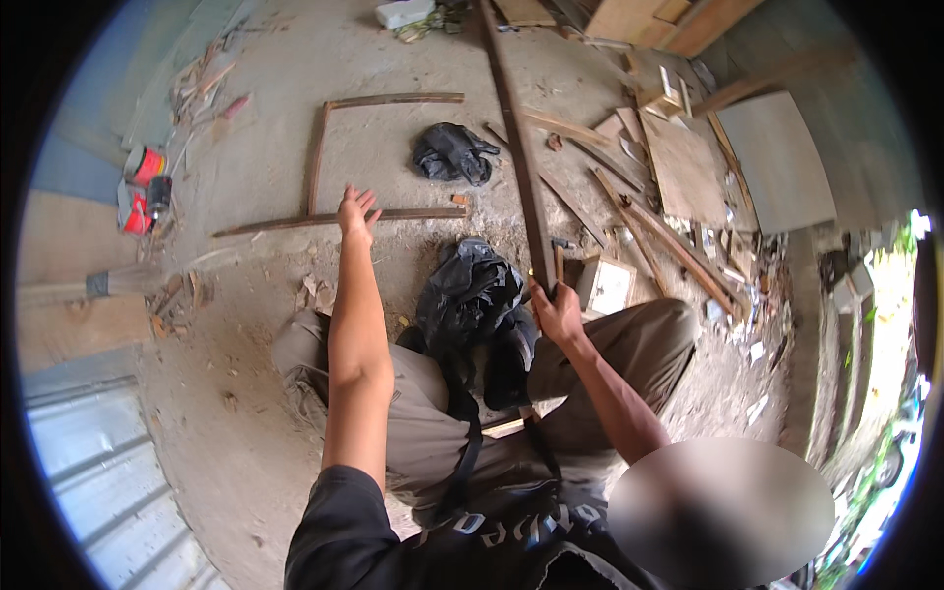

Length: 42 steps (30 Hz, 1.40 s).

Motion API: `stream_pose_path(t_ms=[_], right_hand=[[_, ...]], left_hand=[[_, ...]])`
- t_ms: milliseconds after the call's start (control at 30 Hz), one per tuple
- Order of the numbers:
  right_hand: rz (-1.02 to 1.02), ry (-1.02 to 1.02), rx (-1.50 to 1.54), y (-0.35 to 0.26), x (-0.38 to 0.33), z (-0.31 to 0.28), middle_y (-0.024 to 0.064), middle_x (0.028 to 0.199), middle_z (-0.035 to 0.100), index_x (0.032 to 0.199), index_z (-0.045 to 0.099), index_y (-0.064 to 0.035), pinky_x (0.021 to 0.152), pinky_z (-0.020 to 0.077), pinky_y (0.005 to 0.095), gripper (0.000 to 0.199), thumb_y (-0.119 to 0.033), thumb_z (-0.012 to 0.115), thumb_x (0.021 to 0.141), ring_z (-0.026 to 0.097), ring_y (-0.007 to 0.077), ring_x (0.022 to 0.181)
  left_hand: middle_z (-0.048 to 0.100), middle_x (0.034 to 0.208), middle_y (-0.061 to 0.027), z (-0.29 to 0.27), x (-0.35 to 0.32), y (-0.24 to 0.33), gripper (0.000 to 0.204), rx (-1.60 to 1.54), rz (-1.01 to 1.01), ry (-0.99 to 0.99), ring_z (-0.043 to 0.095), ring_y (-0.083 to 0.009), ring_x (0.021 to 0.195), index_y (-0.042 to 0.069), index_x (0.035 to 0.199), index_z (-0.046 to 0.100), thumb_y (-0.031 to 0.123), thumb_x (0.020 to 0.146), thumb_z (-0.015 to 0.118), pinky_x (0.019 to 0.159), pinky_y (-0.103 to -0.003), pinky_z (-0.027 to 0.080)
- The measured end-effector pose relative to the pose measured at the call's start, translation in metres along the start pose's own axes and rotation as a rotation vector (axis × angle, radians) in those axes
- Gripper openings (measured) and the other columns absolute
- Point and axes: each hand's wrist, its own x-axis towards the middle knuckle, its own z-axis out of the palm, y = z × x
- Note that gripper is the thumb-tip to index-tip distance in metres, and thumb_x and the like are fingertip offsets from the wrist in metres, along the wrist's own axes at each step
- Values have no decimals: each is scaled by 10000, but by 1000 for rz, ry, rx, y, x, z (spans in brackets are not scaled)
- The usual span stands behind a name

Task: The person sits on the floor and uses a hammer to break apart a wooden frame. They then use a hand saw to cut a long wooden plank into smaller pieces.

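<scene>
Beside frame edge (334, 218), left hand (356, 212); right hand (557, 313) gripping strip (518, 147)

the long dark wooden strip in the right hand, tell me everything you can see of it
The long dark brown wooden strip is narrow, flat and straight, like a thin batten with a worn, dull surface. Its near end sits in the grip of the right hand, fingers closed around it just above the person's knee. From there it slants up and slightly left across the dusty concrete floor, its far end reaching the top of the picture. It passes over thinner wood offcuts. Whether the far end rests on the ground cannot be told.
</scene>
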Motion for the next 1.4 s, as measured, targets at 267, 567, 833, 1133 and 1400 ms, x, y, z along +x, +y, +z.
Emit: stream_pose_path(t_ms=[267,567,833,1133,1400], right_hand=[[-280,82,-3,20,-50,55,249,662,617,920,587,40,597,502,475,400,-358,623,899,647,424,688],[-538,-83,-146,46,-51,29,257,870,614,1072,521,18,694,487,505,479,-437,560,929,616,448,809],[-226,-50,10,82,-1,-6,258,889,645,979,586,32,774,494,463,474,-439,546,943,631,418,877],[-109,89,2,135,40,3,253,805,663,957,626,54,739,520,440,486,-429,607,908,665,389,845],[33,257,199,171,72,-27,112,800,679,986,648,49,620,508,327,444,-391,604,945,647,163,715]], left_hand=[[614,1153,-61,100,-176,-42,529,19,-10,-724,578,-193,1072,115,1320,482,500,959,518,859,-391,499],[349,644,47,109,-211,-53,275,-161,-29,-273,344,-101,535,158,821,453,321,855,672,546,-286,339],[312,579,51,74,-201,-60,269,-116,54,-153,321,-103,482,163,772,385,297,866,598,506,-285,314],[338,546,55,49,-153,-111,306,-177,-240,71,335,-118,449,182,628,336,251,835,551,475,-275,355],[345,489,51,111,-166,-123,330,-427,-272,184,368,-123,406,177,579,319,252,816,536,453,-259,368]])
